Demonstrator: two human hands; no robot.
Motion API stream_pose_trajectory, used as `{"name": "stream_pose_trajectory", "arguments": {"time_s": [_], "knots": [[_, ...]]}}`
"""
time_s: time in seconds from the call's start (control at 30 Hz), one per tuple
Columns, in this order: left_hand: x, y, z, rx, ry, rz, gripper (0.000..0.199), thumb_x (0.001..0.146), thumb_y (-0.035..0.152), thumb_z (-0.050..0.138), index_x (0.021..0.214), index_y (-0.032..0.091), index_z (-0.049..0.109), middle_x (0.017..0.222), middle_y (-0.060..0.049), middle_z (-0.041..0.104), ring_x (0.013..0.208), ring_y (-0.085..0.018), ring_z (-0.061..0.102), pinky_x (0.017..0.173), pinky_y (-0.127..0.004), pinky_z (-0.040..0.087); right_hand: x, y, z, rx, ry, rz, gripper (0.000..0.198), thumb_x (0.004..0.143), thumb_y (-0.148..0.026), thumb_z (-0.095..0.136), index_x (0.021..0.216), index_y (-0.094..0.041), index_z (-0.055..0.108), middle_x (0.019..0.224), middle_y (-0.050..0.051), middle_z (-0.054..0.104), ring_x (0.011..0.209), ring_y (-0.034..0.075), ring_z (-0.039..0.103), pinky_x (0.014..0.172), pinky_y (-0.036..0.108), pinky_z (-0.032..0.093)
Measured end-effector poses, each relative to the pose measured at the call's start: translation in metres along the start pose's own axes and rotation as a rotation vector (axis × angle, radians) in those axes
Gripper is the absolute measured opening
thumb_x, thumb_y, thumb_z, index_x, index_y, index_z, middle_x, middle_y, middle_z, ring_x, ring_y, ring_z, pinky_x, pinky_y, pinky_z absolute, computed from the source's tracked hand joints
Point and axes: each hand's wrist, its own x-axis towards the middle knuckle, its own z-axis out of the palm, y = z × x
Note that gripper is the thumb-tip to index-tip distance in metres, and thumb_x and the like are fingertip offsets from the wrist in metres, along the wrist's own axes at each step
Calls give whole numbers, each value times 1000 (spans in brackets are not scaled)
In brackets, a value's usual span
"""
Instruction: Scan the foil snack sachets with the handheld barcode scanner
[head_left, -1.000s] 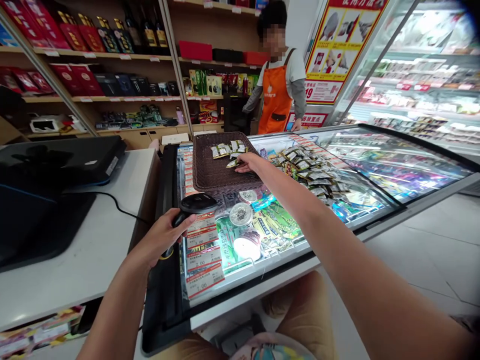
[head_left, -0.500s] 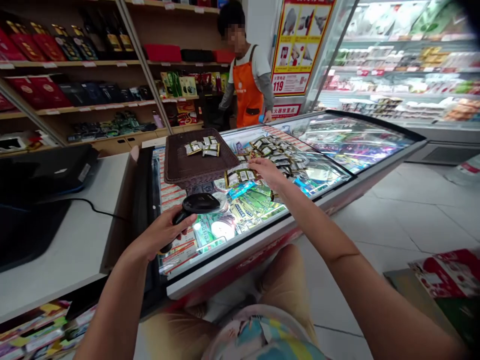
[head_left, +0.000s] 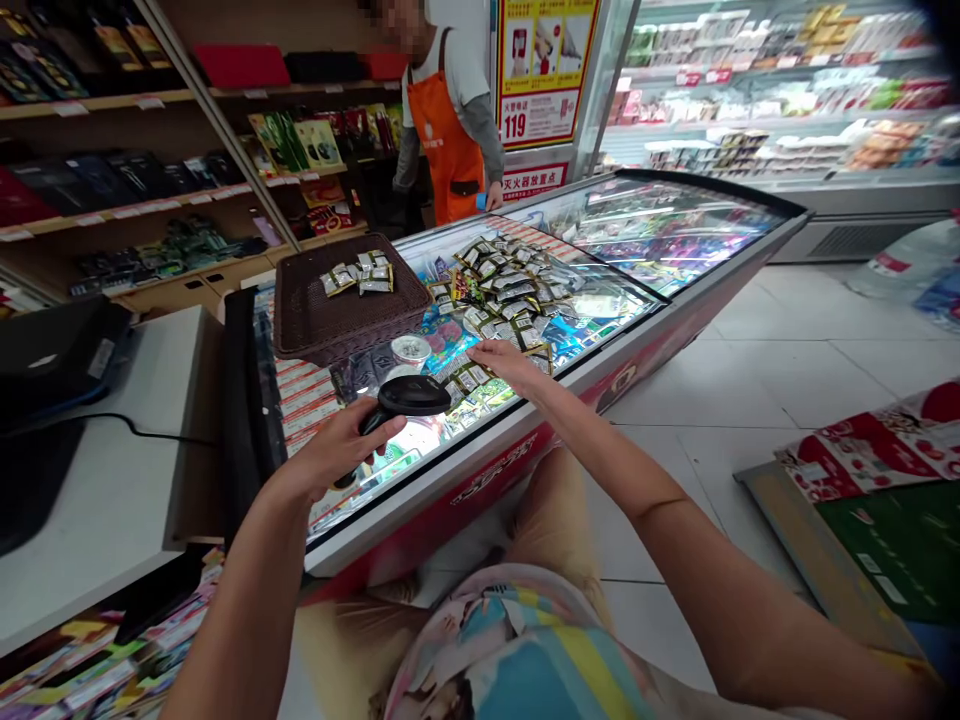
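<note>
My left hand [head_left: 339,446] is wrapped round the handle of a black barcode scanner [head_left: 414,396], its head pointing right over the freezer glass. Between the fingers of my right hand [head_left: 511,366] is the edge of a small snack packet [head_left: 468,378] with dark green and silvery printing. That packet sits just right of the scanner's head, low above the glass or touching it; I cannot tell which. Beyond my right hand spreads a pile of similar packets [head_left: 517,290]. A brown woven basket [head_left: 315,310] at the left holds several packets [head_left: 375,280].
All this lies on a chest freezer [head_left: 645,290] with a sliding glass top. A counter [head_left: 176,400] with a cable and black equipment stands left. Behind the freezer is a person in an orange apron [head_left: 448,140]. Boxes [head_left: 877,500] sit on the floor at right.
My view has tilted down and turned right. My right hand has brought the packet nearer to me and closer to the scanner's head. The left hand still grips the scanner.
</note>
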Motion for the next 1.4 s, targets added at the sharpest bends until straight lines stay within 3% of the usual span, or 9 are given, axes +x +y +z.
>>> {"name": "stream_pose_trajectory", "arguments": {"time_s": [0.33,0.43,0.63,0.73,0.8,0.93,1.17,1.3,1.4], "knots": [[5,1,2,10,25,28,46,74,65,66,85,21,61,78,2,56,64,-13,54,54,-24,44,-5,-1,3,24,-16,21,42,70,-58,73,78,-19,58,63,-5,42,58,10,36,53,24,29],[7,-1,-2,-3,49,15,48,72,68,66,82,21,61,72,3,55,62,-14,54,53,-25,44,-2,0,1,11,6,3,40,74,-57,71,83,-21,58,63,-5,43,57,11,40,52,25,33],[8,-13,-19,-35,92,-23,52,69,72,68,76,21,59,64,4,54,59,-14,52,54,-25,44,34,-7,-27,-298,325,-156,20,89,-39,56,100,-22,56,74,1,57,67,18,55,66,32,44],[7,-20,-29,-76,125,-50,53,69,72,68,81,21,61,65,4,55,61,-14,52,55,-25,43,49,-14,-38,-583,514,-304,20,88,-25,53,106,-17,57,97,12,63,93,26,58,86,40,45],[5,-24,-36,-107,146,-51,53,68,71,71,86,22,63,69,3,57,65,-15,53,55,-25,43,55,-15,-36,-683,629,-389,25,86,-20,53,109,-13,57,114,18,60,111,30,53,98,44,40],[2,-37,-53,-159,193,-95,54,63,69,76,84,21,62,64,5,54,61,-14,50,53,-23,41,67,-12,-12,-722,659,-491,23,85,-20,54,108,-14,58,117,18,58,117,31,47,107,48,33],[-2,-69,-84,-245,242,-164,52,64,67,76,75,21,54,58,6,53,55,-11,44,54,-23,38,133,-32,71,-730,364,-584,23,89,-23,53,111,-17,59,115,15,56,114,29,50,104,46,39],[-4,-83,-97,-284,243,-198,51,64,67,76,78,22,57,58,6,53,55,-12,45,52,-23,37,201,-52,122,-850,213,-457,29,89,-20,53,117,-13,58,118,17,57,112,28,52,100,43,42],[-7,-94,-105,-312,243,-201,48,66,65,76,76,22,57,59,6,54,55,-12,45,54,-24,38,246,-60,148,-983,184,-312,35,87,-16,56,121,-10,56,124,19,56,117,29,49,102,41,41]]}}
